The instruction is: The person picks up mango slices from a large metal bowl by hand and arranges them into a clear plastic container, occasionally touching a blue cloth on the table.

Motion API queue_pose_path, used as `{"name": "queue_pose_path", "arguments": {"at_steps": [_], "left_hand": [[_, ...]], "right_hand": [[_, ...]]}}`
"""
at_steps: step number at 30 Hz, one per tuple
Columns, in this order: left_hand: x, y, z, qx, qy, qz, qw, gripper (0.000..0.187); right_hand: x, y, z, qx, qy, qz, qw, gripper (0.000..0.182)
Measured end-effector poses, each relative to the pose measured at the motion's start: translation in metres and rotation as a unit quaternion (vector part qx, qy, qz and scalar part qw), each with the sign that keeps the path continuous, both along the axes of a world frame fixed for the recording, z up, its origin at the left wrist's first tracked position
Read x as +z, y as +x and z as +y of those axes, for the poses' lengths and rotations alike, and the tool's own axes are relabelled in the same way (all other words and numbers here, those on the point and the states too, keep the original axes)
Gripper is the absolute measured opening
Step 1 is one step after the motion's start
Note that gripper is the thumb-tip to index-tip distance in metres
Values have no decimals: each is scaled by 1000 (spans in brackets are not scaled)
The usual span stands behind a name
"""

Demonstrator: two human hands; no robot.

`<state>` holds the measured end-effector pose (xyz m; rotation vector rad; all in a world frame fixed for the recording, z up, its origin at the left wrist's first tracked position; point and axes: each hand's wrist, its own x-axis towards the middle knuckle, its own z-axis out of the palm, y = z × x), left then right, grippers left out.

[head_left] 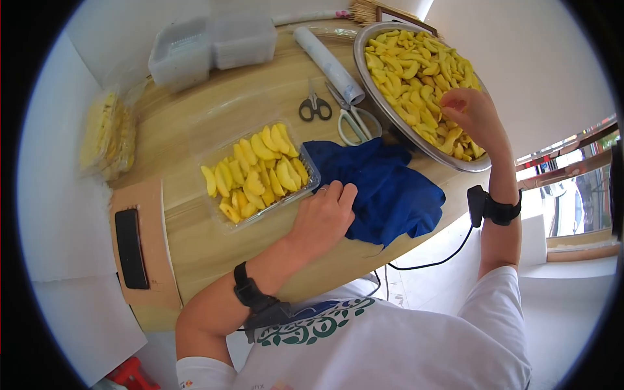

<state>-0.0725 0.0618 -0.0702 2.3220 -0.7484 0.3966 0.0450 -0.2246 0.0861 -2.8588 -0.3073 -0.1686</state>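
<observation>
My left hand [327, 214] rests with curled fingers on the blue cloth [390, 188], close to the near right corner of a clear plastic tray [311, 170]. Its fingertips are hidden beneath the knuckles. Yellow fruit slices [250, 169] lie in rough rows in that tray. Over the right side of a large metal bowl [422, 144], my right hand [478, 117] has its thumb and fingers bent together in a pinch. What lies between them cannot be made out. The bowl is heaped with the same kind of yellow slices [416, 71].
Black-handled scissors [315, 109] and a larger white-handled pair [354, 120] lie beside a roll [328, 65]. Stacked clear containers [211, 49] stand at the back. Packed trays of slices [109, 133] sit far left, above a phone [131, 248] on cardboard [166, 260].
</observation>
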Motion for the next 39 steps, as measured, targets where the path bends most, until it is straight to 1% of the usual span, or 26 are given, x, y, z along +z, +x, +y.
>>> {"name": "queue_pose_path", "arguments": {"at_steps": [4, 6, 10, 16, 18, 25, 30, 34, 36, 39], "left_hand": [[0, 0, 0, 0, 7, -5, 1000, 25], [0, 0, -1, 8, 9, -3, 1000, 27], [0, 0, -1, 6, 6, -1, 1000, 26], [2, 0, -1, 12, 19, -3, 1000, 25], [3, 0, -1, 12, 14, -6, 1000, 25], [4, -1, 0, 13, 5, -8, 1000, 25], [5, -1, 0, 6, 7, -6, 1000, 26], [3, -1, 1, 5, 6, -12, 1000, 26], [3, -1, 1, 8, 14, -8, 1000, 26], [3, -1, 1, 7, 18, -8, 1000, 27]], "right_hand": [[-1, 1, -7, -30, -10, -22, 999, 15], [-1, 2, -9, -11, 6, -67, 998, 14], [-6, 2, 1, 1, 29, -51, 998, 16], [-13, 13, 16, 45, -16, -49, 998, 25], [-15, 17, 18, 78, -78, -73, 991, 28], [-12, 24, 21, 76, -119, -52, 989, 24], [-13, 26, 18, 109, -161, -98, 976, 24], [-12, 26, 14, 109, -122, -95, 982, 21], [-8, 25, 14, 86, -58, -62, 993, 21], [-4, 24, 8, 86, -67, -44, 993, 23]]}}
